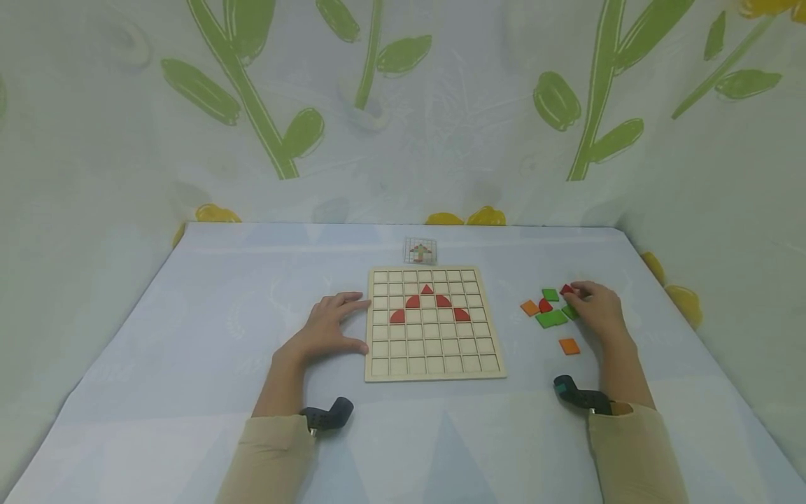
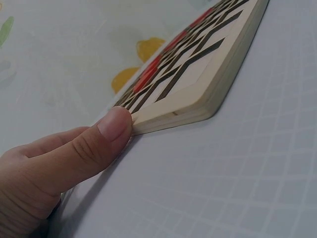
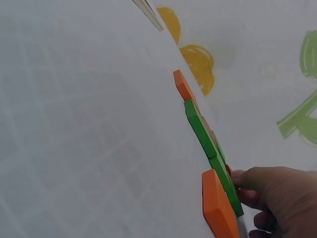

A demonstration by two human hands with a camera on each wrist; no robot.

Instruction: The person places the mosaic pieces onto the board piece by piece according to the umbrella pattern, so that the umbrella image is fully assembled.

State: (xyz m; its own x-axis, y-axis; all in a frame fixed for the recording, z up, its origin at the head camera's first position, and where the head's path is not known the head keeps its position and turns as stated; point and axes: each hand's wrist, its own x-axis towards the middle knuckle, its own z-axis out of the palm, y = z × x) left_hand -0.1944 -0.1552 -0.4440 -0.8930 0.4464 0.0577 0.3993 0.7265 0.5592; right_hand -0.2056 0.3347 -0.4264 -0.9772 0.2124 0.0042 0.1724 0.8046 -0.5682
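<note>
A wooden grid board (image 1: 434,379) lies mid-table, with several red pieces in its cells: a triangle (image 1: 427,289) at the top and curved pieces stepping down either side. Against the board's left edge rest the thumb and fingertips of my left hand (image 1: 324,327), fingers spread; the left wrist view shows the thumb on the board's side (image 2: 171,113). My right hand (image 1: 597,308) is at the loose pieces on the right, thumb and fingers pinching a red piece (image 1: 566,288). In the right wrist view the right hand (image 3: 282,198) mostly hides that piece behind green ones (image 3: 202,130).
A small pattern card (image 1: 420,250) lies just behind the board. Around the right hand are green squares (image 1: 549,295), a red curved piece (image 1: 544,305) and orange squares (image 1: 569,346). A flower-printed backdrop stands behind the table.
</note>
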